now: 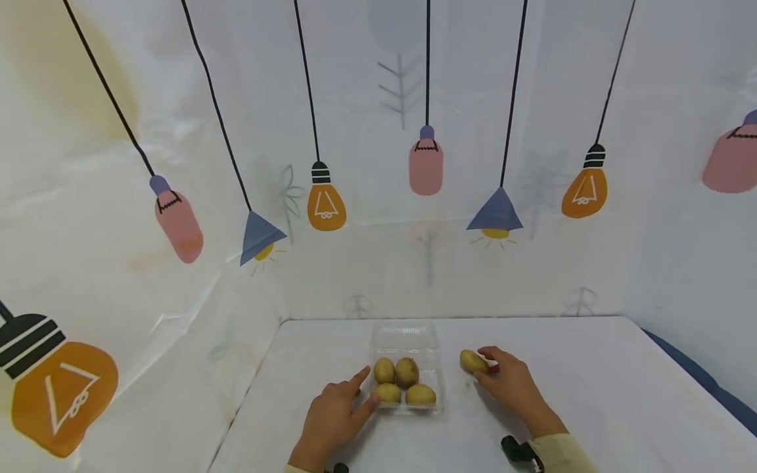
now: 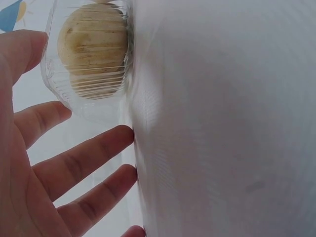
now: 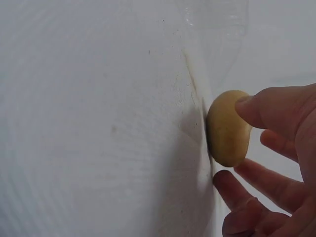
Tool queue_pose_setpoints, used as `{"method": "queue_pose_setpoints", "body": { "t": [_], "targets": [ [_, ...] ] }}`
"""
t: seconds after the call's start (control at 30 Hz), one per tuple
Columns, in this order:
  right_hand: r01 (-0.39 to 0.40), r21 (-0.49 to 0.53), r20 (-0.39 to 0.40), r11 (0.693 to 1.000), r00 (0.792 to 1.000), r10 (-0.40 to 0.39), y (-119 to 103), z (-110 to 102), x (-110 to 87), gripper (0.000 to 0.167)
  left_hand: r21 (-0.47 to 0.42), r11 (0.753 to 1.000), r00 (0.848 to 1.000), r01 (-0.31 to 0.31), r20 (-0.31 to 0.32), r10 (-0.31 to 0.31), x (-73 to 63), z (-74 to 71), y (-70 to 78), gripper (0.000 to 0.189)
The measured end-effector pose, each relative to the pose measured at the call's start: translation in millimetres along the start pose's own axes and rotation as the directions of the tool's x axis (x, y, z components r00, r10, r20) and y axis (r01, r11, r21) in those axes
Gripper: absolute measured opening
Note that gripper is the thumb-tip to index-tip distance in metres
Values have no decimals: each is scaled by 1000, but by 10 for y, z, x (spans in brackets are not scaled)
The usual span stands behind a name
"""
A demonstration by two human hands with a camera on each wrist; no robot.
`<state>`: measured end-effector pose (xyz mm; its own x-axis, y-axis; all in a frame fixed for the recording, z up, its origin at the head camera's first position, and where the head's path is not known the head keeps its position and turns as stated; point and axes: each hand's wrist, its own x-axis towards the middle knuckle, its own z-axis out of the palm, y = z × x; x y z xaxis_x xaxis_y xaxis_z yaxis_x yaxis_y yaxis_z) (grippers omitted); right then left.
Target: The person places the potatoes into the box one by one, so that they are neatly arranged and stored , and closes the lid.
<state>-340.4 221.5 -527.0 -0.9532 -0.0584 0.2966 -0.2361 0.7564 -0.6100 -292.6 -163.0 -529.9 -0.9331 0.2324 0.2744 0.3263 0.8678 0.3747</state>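
A clear plastic clamshell box (image 1: 439, 374) stands on the white table with its lid folded back, and several potatoes (image 1: 420, 394) lie in it. My left hand (image 1: 332, 415) is at the box's left side with fingers spread and fairly straight; in the left wrist view the thumb and index finger touch or nearly touch the box's edge. Right of the box, my right hand (image 1: 513, 384) pinches a single yellow potato (image 3: 228, 129) between thumb and fingers. That potato appears to rest on the table; part of its far side is hidden.
The white-covered table (image 1: 591, 381) meets a wall sheet (image 1: 367, 263) printed with hanging lamps at its back edge. Another part of the sheet runs along the left side. Small dark specks mark the tabletop near the right hand.
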Motion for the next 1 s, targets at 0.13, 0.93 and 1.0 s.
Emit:
{"method": "queue_pose_setpoints", "body": {
  "t": [0.13,0.93,1.0],
  "targets": [
    [-22,5,15,1000,1000,22,18,-1,-2,48,-2,1000,1000,14,23,-14,4,-10,22,71],
    [11,6,8,1000,1000,-11,79,66,2,35,0,1000,1000,2,12,-2,-45,17,-9,73],
    [11,7,9,1000,1000,-11,75,58,9,36,-1,1000,1000,2,13,-2,-32,18,-9,73]
  ]
}}
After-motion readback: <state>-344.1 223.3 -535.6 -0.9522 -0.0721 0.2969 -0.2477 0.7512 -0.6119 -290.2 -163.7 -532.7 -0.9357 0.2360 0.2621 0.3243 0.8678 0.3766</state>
